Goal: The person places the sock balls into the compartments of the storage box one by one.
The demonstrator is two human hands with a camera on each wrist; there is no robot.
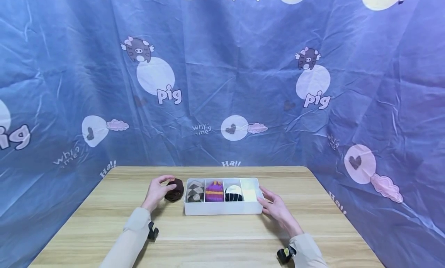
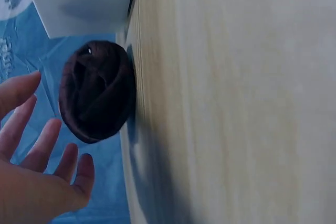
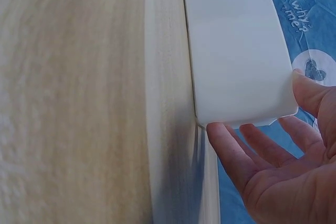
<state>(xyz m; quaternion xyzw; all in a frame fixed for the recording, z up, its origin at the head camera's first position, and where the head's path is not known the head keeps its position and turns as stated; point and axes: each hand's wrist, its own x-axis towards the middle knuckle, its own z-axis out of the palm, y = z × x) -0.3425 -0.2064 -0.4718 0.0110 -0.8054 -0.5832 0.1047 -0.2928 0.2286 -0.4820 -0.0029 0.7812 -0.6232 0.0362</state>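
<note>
A dark brown rolled-up sock bundle (image 2: 97, 92) sits on the table, left of a white divided box (image 1: 222, 209). My left hand (image 1: 158, 191) is beside the bundle with fingers spread; a gap shows between them in the left wrist view. At the box's right end, my right hand (image 1: 277, 207) holds the corner, thumb at the upper rim and fingers against the end wall. From left, the compartments hold a grey checked sock bundle (image 1: 195, 192), a purple and orange striped one (image 1: 214, 192) and a black and white one (image 1: 233, 194). The rightmost compartment (image 1: 248, 190) has nothing in it.
The wooden table (image 1: 215, 241) stretches in front of the box. Behind it and at both sides hangs a blue printed cloth (image 1: 222, 86). Each wrist carries a small black strap mount, one on the left sleeve (image 1: 135, 221) and one on the right sleeve (image 1: 306, 248).
</note>
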